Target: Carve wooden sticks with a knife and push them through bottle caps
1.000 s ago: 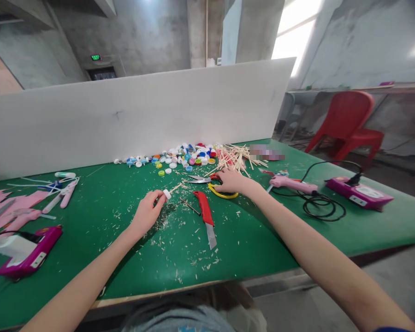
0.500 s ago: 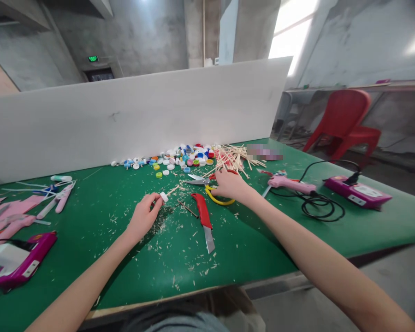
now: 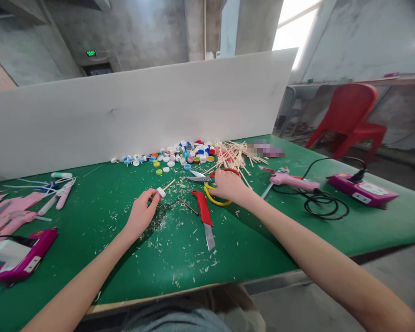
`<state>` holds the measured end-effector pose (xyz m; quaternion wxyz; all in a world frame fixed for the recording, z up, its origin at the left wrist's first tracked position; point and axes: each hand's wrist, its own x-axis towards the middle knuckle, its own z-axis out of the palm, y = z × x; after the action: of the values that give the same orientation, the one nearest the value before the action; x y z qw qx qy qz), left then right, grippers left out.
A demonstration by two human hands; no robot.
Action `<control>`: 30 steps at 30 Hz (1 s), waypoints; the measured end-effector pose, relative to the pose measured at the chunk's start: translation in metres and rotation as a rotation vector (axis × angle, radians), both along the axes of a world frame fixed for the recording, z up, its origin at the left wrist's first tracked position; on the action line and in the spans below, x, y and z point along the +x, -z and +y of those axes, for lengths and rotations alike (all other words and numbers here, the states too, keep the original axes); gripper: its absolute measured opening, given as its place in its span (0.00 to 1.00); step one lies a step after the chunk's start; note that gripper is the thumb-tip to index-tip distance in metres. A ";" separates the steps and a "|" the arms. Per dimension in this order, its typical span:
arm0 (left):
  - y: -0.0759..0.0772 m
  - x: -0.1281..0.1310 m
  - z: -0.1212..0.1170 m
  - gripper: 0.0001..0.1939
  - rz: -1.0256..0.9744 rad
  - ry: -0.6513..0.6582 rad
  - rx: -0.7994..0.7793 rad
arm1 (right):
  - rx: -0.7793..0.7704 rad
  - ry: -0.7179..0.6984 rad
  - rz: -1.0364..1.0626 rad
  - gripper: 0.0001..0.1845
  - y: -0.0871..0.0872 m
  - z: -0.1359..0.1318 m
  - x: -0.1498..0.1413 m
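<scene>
The green bench [image 3: 242,258] fills the lower view, with a long white board [image 3: 193,101] standing along its far side. Purple power strips lie near the left [image 3: 38,256] and right [image 3: 363,189] ends, a pink glue gun [image 3: 293,182] just beside the right one. The right hand [image 3: 228,184] has its fingers curled on the handles of the scissors [image 3: 198,179], whose blades are parted; how firm that grip is, I cannot tell. Nearer the person lies a red-handled knife [image 3: 203,210]. The left hand [image 3: 141,212] has its fingers pinched narrow on a small white cap [image 3: 161,192], above the bench, with a thin wooden stick [image 3: 169,185] pointing out of it toward the blades. Wood shavings [image 3: 159,221] are scattered beneath.

The step in hand looks like readying scissors and stick together; a cut would call for a steady cap and the stick between the blades.
</scene>
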<state>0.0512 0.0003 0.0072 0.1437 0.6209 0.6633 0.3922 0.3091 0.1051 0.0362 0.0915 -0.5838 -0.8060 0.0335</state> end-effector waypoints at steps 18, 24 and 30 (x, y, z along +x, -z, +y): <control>0.006 -0.010 0.008 0.16 -0.342 -0.072 0.185 | -0.820 -0.267 1.331 0.36 -0.030 -0.032 -0.032; -0.003 -0.004 0.000 0.18 -0.364 -0.064 0.258 | -1.086 -0.209 1.200 0.32 -0.019 -0.045 -0.041; -0.012 0.001 -0.005 0.19 -0.369 -0.043 0.331 | -1.143 -0.436 1.035 0.34 -0.013 -0.052 -0.035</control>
<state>0.0520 -0.0046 0.0193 0.1504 0.5396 0.5654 0.6054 0.2739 0.0528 0.0488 0.1320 -0.2801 -0.6153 0.7249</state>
